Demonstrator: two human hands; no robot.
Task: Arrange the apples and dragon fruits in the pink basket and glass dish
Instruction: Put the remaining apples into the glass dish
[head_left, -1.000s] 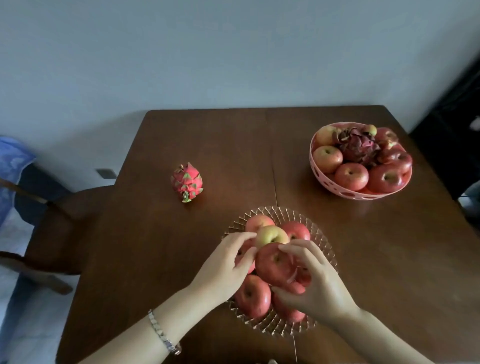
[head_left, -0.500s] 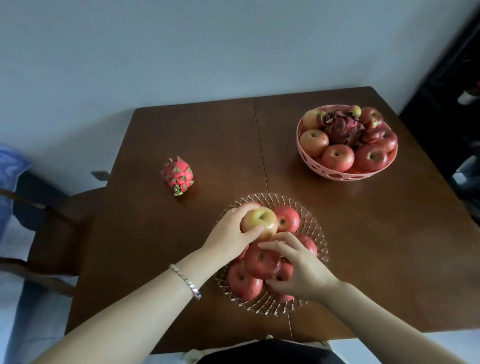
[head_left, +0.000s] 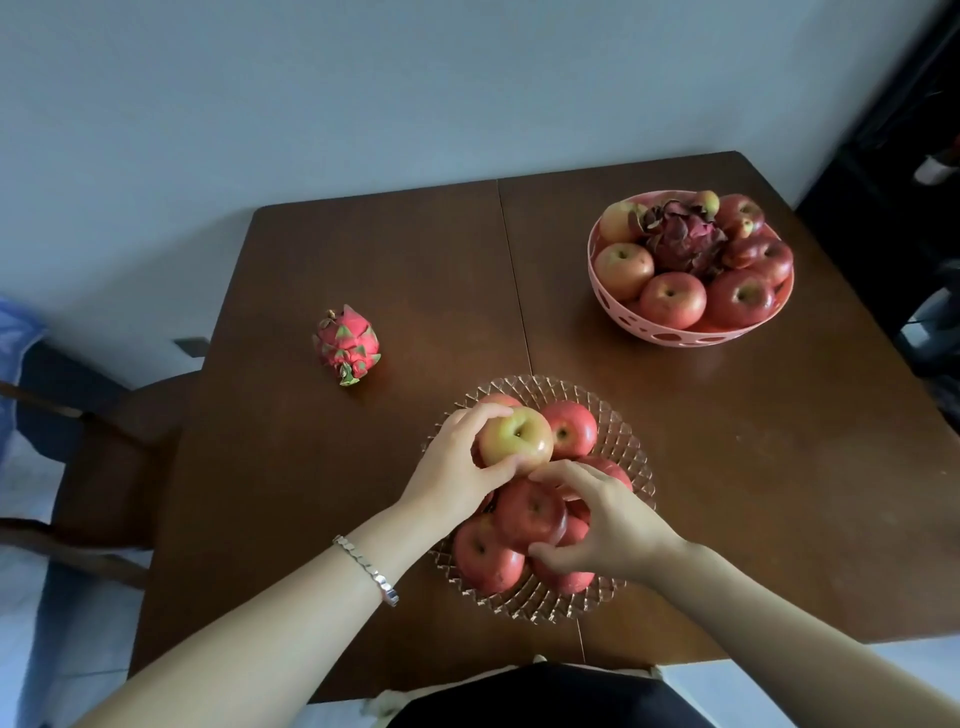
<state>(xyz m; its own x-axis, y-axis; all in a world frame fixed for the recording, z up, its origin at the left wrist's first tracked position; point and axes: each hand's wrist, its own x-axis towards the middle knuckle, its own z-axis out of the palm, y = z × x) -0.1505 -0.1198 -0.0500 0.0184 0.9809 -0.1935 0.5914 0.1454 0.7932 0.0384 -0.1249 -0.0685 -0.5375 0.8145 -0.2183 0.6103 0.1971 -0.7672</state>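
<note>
Apples stacking in dish (head_left: 631, 457): my left hand (head_left: 457, 467) grips yellow apple (head_left: 515, 435); right hand (head_left: 605, 519) pinches red apple (head_left: 530, 512); next, dragon fruit (head_left: 347, 347) at ten o'clock.

Left hand (head_left: 457, 467): fingers (head_left: 480, 415) wrapped around a yellow-red apple (head_left: 515, 440) atop the pile.
Right hand (head_left: 608, 519): fingers (head_left: 558, 470) on a dark red apple (head_left: 527, 512) just below the yellow-red one.
Glass dish (head_left: 623, 441): under both hands — heaped with apples.
Dragon fruit (head_left: 347, 349): alone on the table (head_left: 363, 260), beyond the left fingers.
Pink basket (head_left: 675, 332): far right — apples around a dark dragon fruit (head_left: 680, 241).
</note>
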